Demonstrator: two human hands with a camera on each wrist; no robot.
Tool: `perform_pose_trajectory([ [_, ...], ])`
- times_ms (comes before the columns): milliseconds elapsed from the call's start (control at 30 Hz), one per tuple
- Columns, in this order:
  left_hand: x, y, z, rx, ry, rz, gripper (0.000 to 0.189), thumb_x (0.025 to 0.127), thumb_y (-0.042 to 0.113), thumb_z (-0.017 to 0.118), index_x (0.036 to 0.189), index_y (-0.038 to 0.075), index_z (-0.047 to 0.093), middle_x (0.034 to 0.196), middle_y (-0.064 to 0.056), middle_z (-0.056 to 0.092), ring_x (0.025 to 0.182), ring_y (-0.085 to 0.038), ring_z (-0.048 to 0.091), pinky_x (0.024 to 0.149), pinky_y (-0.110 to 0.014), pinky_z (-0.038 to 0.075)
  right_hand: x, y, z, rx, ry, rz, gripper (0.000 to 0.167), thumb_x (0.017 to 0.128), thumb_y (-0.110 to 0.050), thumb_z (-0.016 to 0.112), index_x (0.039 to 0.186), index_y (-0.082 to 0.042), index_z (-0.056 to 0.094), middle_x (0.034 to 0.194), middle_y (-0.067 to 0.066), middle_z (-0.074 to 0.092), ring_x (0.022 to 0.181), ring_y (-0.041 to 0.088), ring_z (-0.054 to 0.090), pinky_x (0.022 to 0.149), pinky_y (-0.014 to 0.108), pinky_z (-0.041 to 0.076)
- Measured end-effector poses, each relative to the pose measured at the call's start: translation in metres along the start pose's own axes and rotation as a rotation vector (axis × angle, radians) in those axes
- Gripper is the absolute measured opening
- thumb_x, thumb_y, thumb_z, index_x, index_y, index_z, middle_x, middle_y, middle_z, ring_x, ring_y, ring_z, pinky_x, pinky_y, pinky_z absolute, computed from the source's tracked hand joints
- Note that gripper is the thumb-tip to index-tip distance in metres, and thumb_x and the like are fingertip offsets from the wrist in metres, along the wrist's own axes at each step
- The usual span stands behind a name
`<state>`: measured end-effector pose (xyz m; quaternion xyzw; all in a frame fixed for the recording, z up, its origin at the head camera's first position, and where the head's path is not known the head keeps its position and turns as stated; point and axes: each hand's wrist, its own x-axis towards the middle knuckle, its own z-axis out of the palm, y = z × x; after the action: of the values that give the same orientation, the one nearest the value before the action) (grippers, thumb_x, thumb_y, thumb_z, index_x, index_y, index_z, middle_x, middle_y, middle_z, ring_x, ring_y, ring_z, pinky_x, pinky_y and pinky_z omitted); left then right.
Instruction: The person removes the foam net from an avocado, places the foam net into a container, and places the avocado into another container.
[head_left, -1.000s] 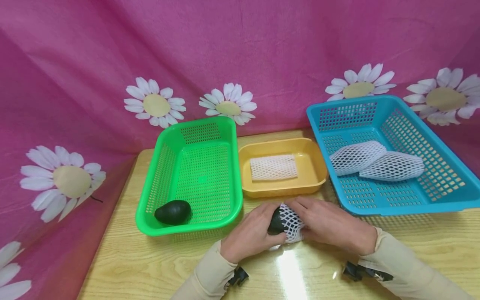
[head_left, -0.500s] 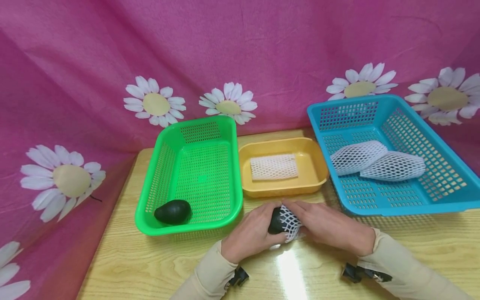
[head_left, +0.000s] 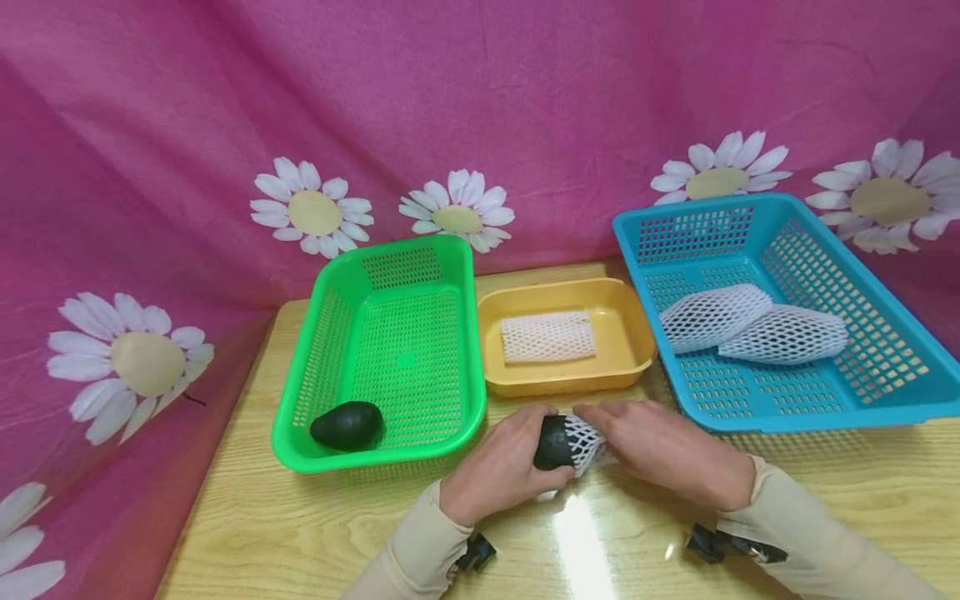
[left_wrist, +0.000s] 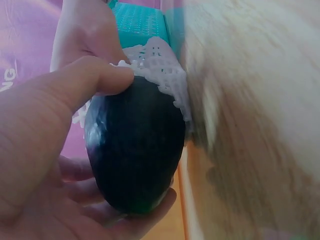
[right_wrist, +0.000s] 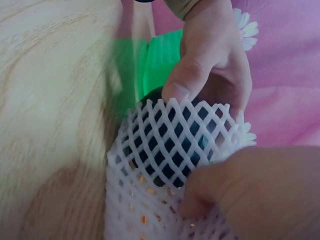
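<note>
A dark avocado (head_left: pixel 552 443) is gripped by my left hand (head_left: pixel 504 467), just above the table in front of the yellow tray. In the left wrist view the thumb lies along its top side and the fingers curl under the bare blunt end (left_wrist: pixel 137 145). Its other end is inside a white foam net sleeve (right_wrist: pixel 165 135). My right hand (head_left: pixel 663 450) holds that sleeve, thumb and fingers pinching the mesh past the fruit's covered end. In the right wrist view the sleeve's open edge reaches the left thumb, and its rear part hangs loose.
A green basket (head_left: pixel 480 358) at left holds another avocado (head_left: pixel 347 426). Behind the hands, a yellow tray (head_left: pixel 491 367) holds a flat foam net (head_left: pixel 547 337). At right, a blue basket (head_left: pixel 720 417) contains two netted pieces (head_left: pixel 783 335). A pink flowered cloth (head_left: pixel 555 125) hangs behind.
The sleeve's edge has slid to the right, so more of the avocado shows bare. My right fingers have shifted slightly right; the left hand keeps its grip in about the same place.
</note>
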<state>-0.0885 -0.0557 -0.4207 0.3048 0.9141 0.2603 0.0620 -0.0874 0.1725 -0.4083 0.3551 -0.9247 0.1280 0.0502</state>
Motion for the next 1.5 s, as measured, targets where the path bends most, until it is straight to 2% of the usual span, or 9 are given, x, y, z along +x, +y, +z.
perform_pose_trajectory([
  [133, 0.0, 0.0, 0.0, 0.016, 0.007, 0.007, 0.061, 0.085, 0.033, 0.078, 0.135, 0.005, 0.056, 0.119, -0.004, 0.069, 0.097, -0.01, 0.064, 0.081, -0.017, 0.054, 0.0, 0.0, -0.002, -0.016, 0.028, -0.002, 0.024, 0.082, -0.004, 0.075, 0.099, -0.019, 0.065, 0.081, -0.007, 0.069, 0.071, 0.008, 0.067, 0.06, 0.03, 0.055],
  [300, -0.001, 0.0, -0.001, 0.017, 0.007, 0.001, 0.061, 0.085, 0.033, 0.077, 0.134, 0.005, 0.055, 0.118, -0.004, 0.068, 0.097, -0.01, 0.064, 0.081, -0.017, 0.054, 0.0, -0.001, -0.005, -0.016, 0.04, 0.0, 0.022, 0.081, -0.007, 0.078, 0.094, -0.02, 0.065, 0.078, -0.009, 0.068, 0.067, 0.006, 0.065, 0.056, 0.028, 0.052],
  [433, -0.001, -0.001, 0.0, 0.019, 0.006, -0.011, 0.066, 0.086, 0.033, 0.077, 0.139, 0.003, 0.053, 0.122, -0.006, 0.068, 0.101, -0.012, 0.065, 0.086, -0.02, 0.056, 0.001, -0.003, -0.009, -0.018, 0.042, -0.002, 0.024, 0.08, -0.007, 0.081, 0.092, -0.02, 0.065, 0.076, -0.008, 0.068, 0.066, 0.008, 0.065, 0.055, 0.028, 0.051],
  [633, -0.001, -0.002, 0.0, 0.029, -0.005, -0.021, 0.067, 0.087, 0.035, 0.076, 0.142, 0.005, 0.053, 0.122, -0.007, 0.068, 0.098, -0.011, 0.064, 0.082, -0.019, 0.055, -0.001, -0.005, -0.014, -0.02, 0.065, -0.013, 0.025, 0.078, -0.007, 0.083, 0.095, -0.017, 0.067, 0.081, -0.005, 0.072, 0.067, 0.013, 0.07, 0.056, 0.029, 0.056],
  [900, -0.001, -0.003, 0.001, 0.051, -0.007, -0.029, 0.065, 0.088, 0.036, 0.074, 0.141, 0.005, 0.054, 0.121, -0.008, 0.068, 0.098, -0.011, 0.063, 0.081, -0.019, 0.054, -0.002, -0.007, -0.021, -0.033, 0.085, 0.009, 0.029, 0.077, -0.009, 0.086, 0.099, -0.017, 0.07, 0.088, -0.004, 0.075, 0.068, 0.014, 0.07, 0.056, 0.03, 0.055],
  [1300, 0.0, -0.004, 0.0, 0.065, -0.025, -0.017, 0.065, 0.087, 0.036, 0.075, 0.141, 0.006, 0.054, 0.125, -0.008, 0.068, 0.103, -0.012, 0.064, 0.087, -0.022, 0.056, -0.004, -0.005, -0.023, -0.045, 0.149, -0.011, 0.032, 0.078, -0.01, 0.083, 0.108, -0.009, 0.073, 0.093, 0.0, 0.076, 0.072, 0.015, 0.072, 0.06, 0.032, 0.058],
  [1500, 0.0, -0.005, 0.0, 0.061, -0.025, -0.012, 0.065, 0.087, 0.035, 0.075, 0.141, 0.006, 0.054, 0.124, -0.008, 0.068, 0.101, -0.012, 0.064, 0.084, -0.021, 0.055, -0.004, -0.003, -0.023, -0.038, 0.155, -0.026, 0.032, 0.079, -0.008, 0.082, 0.11, -0.007, 0.073, 0.094, 0.003, 0.076, 0.072, 0.017, 0.073, 0.062, 0.032, 0.06],
])
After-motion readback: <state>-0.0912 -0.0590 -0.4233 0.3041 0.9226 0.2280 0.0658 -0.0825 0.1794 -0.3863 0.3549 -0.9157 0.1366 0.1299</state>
